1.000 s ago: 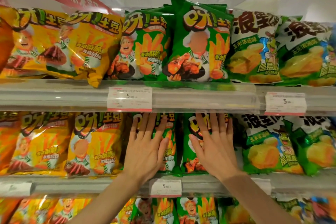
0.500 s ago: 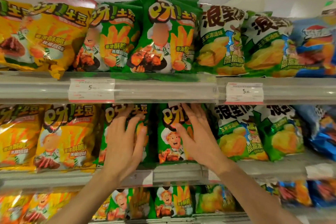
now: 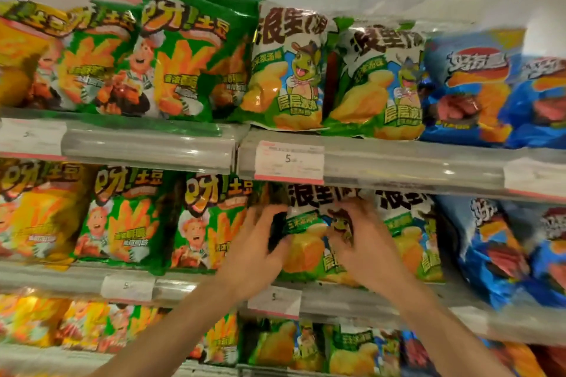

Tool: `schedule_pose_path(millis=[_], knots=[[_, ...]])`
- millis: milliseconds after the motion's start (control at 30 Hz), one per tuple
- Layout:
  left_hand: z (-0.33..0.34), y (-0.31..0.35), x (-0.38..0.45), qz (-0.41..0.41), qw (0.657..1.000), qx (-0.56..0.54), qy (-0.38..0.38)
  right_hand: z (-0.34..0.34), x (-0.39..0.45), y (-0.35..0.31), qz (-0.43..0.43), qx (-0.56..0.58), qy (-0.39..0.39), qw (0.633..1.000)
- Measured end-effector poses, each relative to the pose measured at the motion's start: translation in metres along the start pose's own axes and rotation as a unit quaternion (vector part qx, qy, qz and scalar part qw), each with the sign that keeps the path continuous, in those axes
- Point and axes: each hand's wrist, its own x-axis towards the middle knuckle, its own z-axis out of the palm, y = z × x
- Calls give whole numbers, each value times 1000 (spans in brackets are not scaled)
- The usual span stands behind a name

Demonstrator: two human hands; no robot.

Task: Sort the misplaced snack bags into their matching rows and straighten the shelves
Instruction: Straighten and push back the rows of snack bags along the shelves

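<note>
The shelves (image 3: 122, 144) fill everything in front of me, three tiers of snack bags in colour blocks: yellow at the far left, green fry bags (image 3: 122, 217) next, then the white-and-green turtle bags, then blue bags (image 3: 502, 251) at the right. On the middle shelf, right under the price tag (image 3: 289, 159), stands the turtle bag (image 3: 309, 242) I am working on, upright with its long axis vertical, at the left end of its row and just beside the last green fry bag. Both my hands are on it. My left hand (image 3: 254, 251) sits at its left edge, fingers (image 3: 269, 217) curled round the edge into the dark gap between the two rows; my right hand (image 3: 364, 245) lies over its front and right side, fingers (image 3: 355, 214) bent and loosely spread against the foil (whether I am truly gripping or only pressing, the blur does not let me say). The bag lies straight ahead between my palms, neither hand clearly nearer, so I judge the coming move to be a squaring of it between them, or a pull outward. Compared with half a second ago, my hands have moved right, from flat on the two green fry bags to this turtle bag, and my view has swung that way, bringing in more blue.
</note>
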Motion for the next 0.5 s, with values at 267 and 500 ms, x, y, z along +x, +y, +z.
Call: schedule_pose_path(millis=[267, 500], knots=[[29, 1, 41, -108, 979, -149, -89, -9, -1, 33, 62, -14, -76, 995], [35, 5, 47, -100, 963, -231, -100, -10, 16, 33, 105, 180, -158, 965]])
